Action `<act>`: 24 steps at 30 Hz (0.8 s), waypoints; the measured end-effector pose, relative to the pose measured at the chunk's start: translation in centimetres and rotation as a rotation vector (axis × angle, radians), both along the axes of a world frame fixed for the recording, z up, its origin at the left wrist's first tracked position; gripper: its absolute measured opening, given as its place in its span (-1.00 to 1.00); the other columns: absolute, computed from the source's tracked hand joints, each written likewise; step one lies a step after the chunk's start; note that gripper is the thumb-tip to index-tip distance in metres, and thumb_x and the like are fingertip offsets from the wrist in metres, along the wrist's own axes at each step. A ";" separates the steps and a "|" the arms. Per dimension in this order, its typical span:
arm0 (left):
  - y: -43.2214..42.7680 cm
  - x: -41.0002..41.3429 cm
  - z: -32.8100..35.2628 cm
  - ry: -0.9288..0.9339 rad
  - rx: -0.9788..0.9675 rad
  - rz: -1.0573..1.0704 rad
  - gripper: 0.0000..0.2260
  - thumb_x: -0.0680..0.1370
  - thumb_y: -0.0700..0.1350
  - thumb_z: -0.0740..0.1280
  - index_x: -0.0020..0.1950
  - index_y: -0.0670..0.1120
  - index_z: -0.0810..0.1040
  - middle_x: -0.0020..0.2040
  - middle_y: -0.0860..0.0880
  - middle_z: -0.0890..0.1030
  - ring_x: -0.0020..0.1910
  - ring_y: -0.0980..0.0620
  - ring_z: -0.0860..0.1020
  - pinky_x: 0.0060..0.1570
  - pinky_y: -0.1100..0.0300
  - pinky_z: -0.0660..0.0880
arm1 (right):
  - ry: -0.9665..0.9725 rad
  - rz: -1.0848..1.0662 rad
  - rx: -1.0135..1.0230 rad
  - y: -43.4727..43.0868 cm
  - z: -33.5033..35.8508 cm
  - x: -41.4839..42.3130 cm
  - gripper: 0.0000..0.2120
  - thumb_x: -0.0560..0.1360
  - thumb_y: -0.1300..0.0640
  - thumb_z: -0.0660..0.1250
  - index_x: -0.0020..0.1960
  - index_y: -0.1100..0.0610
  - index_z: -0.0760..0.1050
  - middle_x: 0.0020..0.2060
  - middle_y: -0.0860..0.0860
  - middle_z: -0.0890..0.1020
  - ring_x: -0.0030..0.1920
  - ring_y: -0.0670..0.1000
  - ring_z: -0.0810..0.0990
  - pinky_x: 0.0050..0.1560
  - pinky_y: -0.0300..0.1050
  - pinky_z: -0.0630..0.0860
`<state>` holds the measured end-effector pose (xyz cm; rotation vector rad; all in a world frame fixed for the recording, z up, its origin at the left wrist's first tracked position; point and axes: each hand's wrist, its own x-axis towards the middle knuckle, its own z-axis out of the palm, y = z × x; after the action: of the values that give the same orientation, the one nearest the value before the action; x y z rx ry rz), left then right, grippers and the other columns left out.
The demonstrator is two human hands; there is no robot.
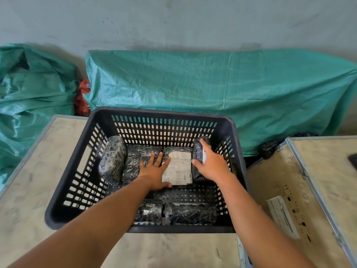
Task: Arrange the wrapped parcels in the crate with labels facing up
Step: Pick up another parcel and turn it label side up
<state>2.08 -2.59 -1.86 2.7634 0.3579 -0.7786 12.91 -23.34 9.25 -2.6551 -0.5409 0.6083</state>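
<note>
Now both hands are inside the dark slotted crate, which stands on a pale desk. The left hand lies flat with open fingers, across the seam between an unlabelled parcel and the labelled parcel, whose white label faces up; it holds nothing. The right hand has its grip closed around the end parcel, which stands tilted against the right wall of the crate. A fourth parcel leans at the left end of this row, and two more parcels lie at the near wall.

I think the risk is in the turning. The shiny wrap looks slippery, so the end parcel may slide from the fingers, or it may settle with its label down or sideways. There is little room in the row, so it may also push the labelled parcel out of place.

The desk surface is scuffed and dusty, with a metal edge. Beside it stands a second case carrying a paper sticker. Behind, green woven sacks lie against a grey wall.
</note>
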 end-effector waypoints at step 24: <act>-4.4 0.3 13.0 -0.998 -0.824 0.177 0.05 0.51 -0.06 0.49 0.64 0.18 -0.30 0.35 0.20 0.56 0.24 0.16 0.61 0.22 0.19 0.55 | 0.213 -0.259 0.720 0.3 9.9 1.5 -0.43 0.57 -0.20 0.37 0.52 -0.09 0.37 0.12 0.03 0.69 -0.28 0.01 0.77 -0.29 0.01 0.72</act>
<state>2.34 -6.95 11.16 1.9469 0.0372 0.4544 14.39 -23.05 19.14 -1.9117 -0.2729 0.4889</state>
